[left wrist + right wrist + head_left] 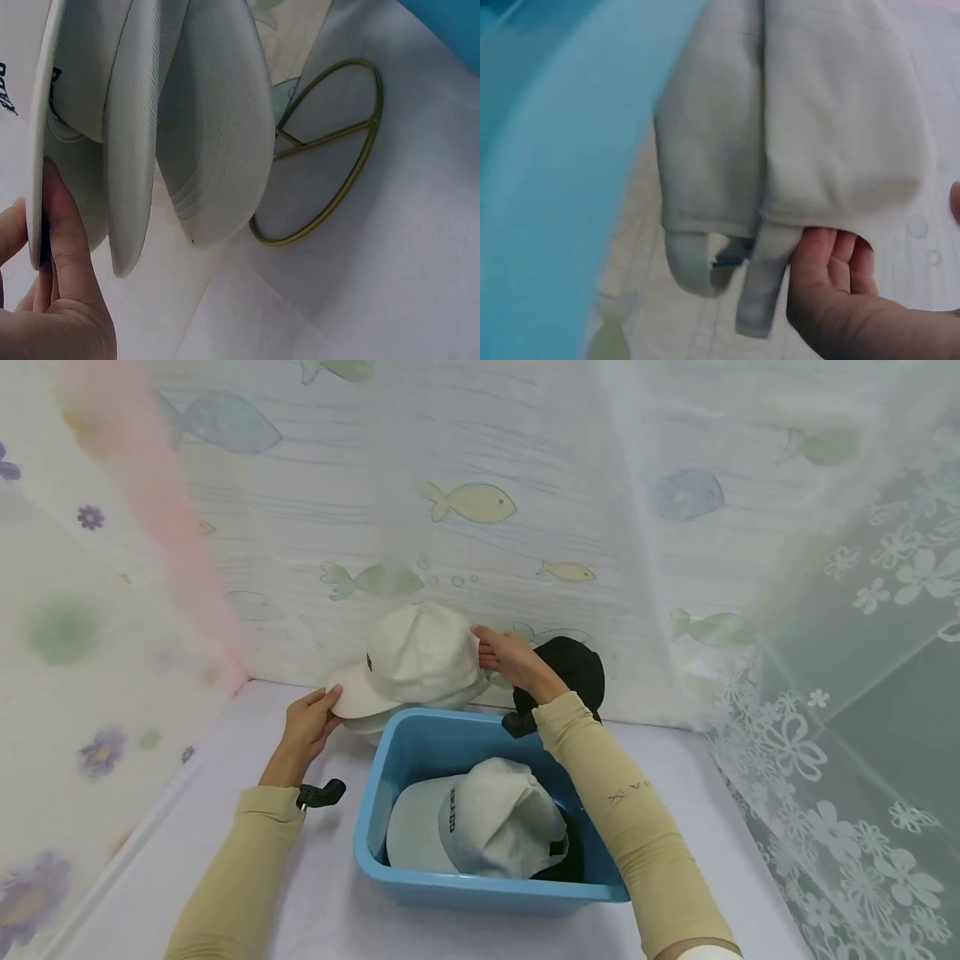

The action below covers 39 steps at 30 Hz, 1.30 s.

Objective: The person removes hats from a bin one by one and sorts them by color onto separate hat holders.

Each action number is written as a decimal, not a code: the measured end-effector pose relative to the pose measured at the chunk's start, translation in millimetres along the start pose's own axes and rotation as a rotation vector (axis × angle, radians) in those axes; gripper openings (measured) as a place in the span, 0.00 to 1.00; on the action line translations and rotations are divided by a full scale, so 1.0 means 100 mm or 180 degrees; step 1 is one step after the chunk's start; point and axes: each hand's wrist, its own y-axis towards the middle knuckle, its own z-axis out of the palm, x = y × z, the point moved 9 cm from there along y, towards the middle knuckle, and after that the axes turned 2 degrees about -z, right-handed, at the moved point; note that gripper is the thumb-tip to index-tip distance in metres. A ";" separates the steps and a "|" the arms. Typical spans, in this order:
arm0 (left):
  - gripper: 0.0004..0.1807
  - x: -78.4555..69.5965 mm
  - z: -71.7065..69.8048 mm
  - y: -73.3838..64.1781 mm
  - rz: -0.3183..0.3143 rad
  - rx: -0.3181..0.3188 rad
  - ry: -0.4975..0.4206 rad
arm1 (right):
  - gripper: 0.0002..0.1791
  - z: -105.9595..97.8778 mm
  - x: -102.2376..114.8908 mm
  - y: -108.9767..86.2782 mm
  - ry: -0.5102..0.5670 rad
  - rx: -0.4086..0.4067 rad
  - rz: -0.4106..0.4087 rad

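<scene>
My left hand [307,724] pinches the brim of the top white cap [423,652], thumb on one side and fingers on the other. At the back of that cap is my right hand [513,658]; its fingers [832,262] curl in under the rear edge by the strap. More white caps [217,127] sit stacked beneath, their brims fanned apart in the left wrist view. A gold wire stand [364,161] shows below them. The caps are behind the blue bin [487,885], which holds a pale cap [502,818] with dark lettering and something dark under it.
A black cap [577,672] stands behind the bin, partly covered by the right forearm. The white table [315,877] meets a fish-printed curtain [480,543] at the back. Sheer flowered netting [840,810] hangs on the right, another flowered curtain [97,677] on the left.
</scene>
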 end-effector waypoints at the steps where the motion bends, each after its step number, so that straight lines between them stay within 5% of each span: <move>1: 0.40 0.00 0.00 0.00 0.0018 -0.0006 0.0023 | 0.42 0.01 -0.01 0.01 0.0042 0.0001 0.0031; 10: 0.36 -0.04 -0.02 0.00 0.0231 0.0026 0.0117 | 0.51 0.02 -0.12 0.07 -0.0222 -0.0014 0.0410; 18: 0.41 0.02 0.07 0.04 0.0093 0.0130 0.0375 | 0.52 0.01 -0.16 0.07 -0.0324 0.0173 0.0695; 22: 0.46 0.00 0.17 0.04 0.0135 0.0203 0.0674 | 0.51 0.00 -0.14 0.09 -0.0142 0.0182 0.0603; 28: 0.44 -0.03 0.21 0.03 0.0246 0.0173 0.0869 | 0.59 -0.10 -0.14 0.11 0.0103 -0.0214 0.0451; 39: 0.43 -0.03 0.21 0.04 0.0332 0.0097 0.0912 | 0.51 -0.02 -0.08 0.05 -0.0612 -0.0190 0.0169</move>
